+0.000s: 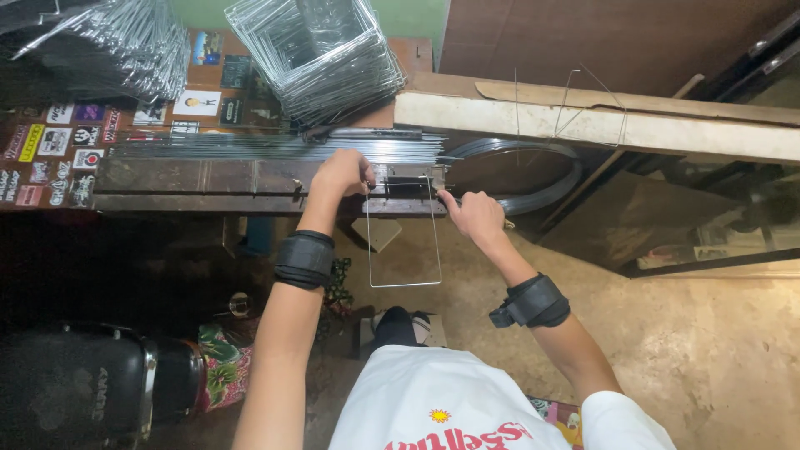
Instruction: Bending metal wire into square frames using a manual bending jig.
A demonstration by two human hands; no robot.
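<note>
While the left hand (340,173) pressed closed on the jig (408,187) at the bench (192,187) edge, the right hand (473,215) pinched the wire frame (404,250) at its upper right corner, apparently steadying it for bending; the frame hung down from the jig (a bent, open rectangle); straight rods (283,147) lay along the sticker-covered bench; finished frames (321,54) were stacked behind; a wire coil (533,179) sat beside; the floor (708,350) was bare concrete.
</note>
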